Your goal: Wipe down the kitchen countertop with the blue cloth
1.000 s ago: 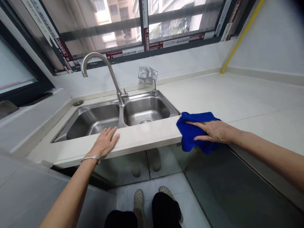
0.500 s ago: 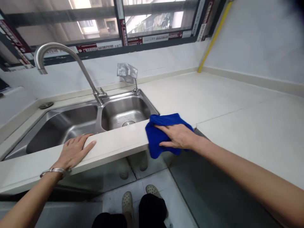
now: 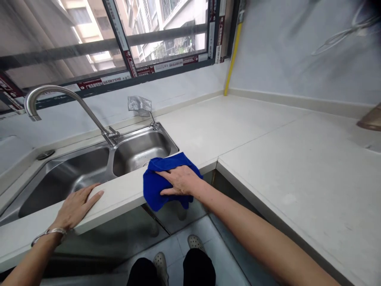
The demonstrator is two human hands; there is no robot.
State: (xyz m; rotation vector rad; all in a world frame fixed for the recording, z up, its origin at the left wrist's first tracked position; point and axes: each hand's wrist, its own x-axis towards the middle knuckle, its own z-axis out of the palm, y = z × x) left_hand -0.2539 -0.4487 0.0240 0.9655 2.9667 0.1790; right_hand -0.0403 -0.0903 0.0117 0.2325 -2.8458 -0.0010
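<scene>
My right hand [image 3: 181, 180] lies over a blue cloth [image 3: 156, 190], pressing it onto the white front ledge of the counter [image 3: 123, 186] by the sink. The thumb and fingers are spread across the fabric, and part of the cloth hangs down over the front edge. On the same ledge, farther left, my left hand [image 3: 76, 204] rests with its fingers extended, holding nothing. A metal bracelet [image 3: 49, 234] circles that wrist. Behind both hands is a double-bowl steel sink [image 3: 110, 161]; the cloth covers part of its near right rim.
A curved faucet [image 3: 80, 101] rises behind the sink, beside a small fitting topped with silvery wrap [image 3: 139, 105]. The countertop [image 3: 285, 159] turns toward me on the right. A brown object [image 3: 370, 119] sits at its far right edge. A yellow pipe [image 3: 233, 59] runs down the corner.
My right hand and the cloth have slid a little left along the ledge. The camera view has turned right, showing more of the right counter. My left hand stays on the ledge.
</scene>
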